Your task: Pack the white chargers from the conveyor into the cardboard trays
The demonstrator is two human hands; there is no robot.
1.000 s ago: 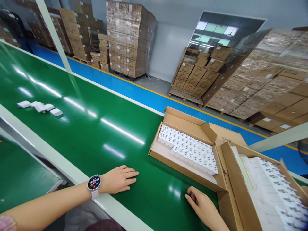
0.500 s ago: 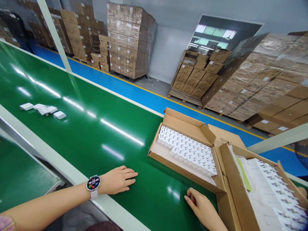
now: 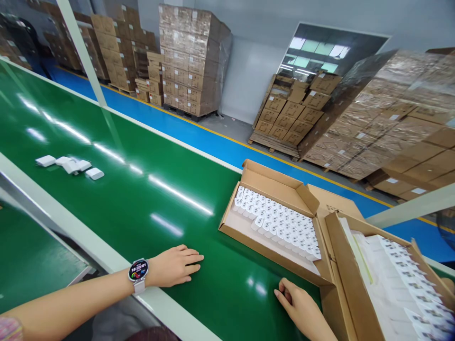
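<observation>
My left hand (image 3: 176, 265), with a watch (image 3: 138, 270) on its wrist, lies flat near the belt's near edge, fingers spread and holding nothing. Loosely curled, my right hand (image 3: 296, 300) rests over the green belt (image 3: 227, 289) in front of an open cardboard box (image 3: 266, 253); no object shows in its fingers. Rows of small white blocky pieces (image 3: 280, 222) with dark marks on their ends fill most of that box. Farther left on the belt lie several loose white pieces (image 3: 71, 165).
A second open carton (image 3: 350, 274) at the right holds more white pieces and a thin green-edged sheet. Part of another person's hand (image 3: 448, 284) shows at the right edge. Beyond the belt stand wrapped pallets of cartons (image 3: 192, 57). A pale post (image 3: 81, 52) rises at the far rail.
The loose white pieces have moved right along the belt. In the right carton, the green sheet has tilted and shows as a thinner strip. My hands have hardly moved.
</observation>
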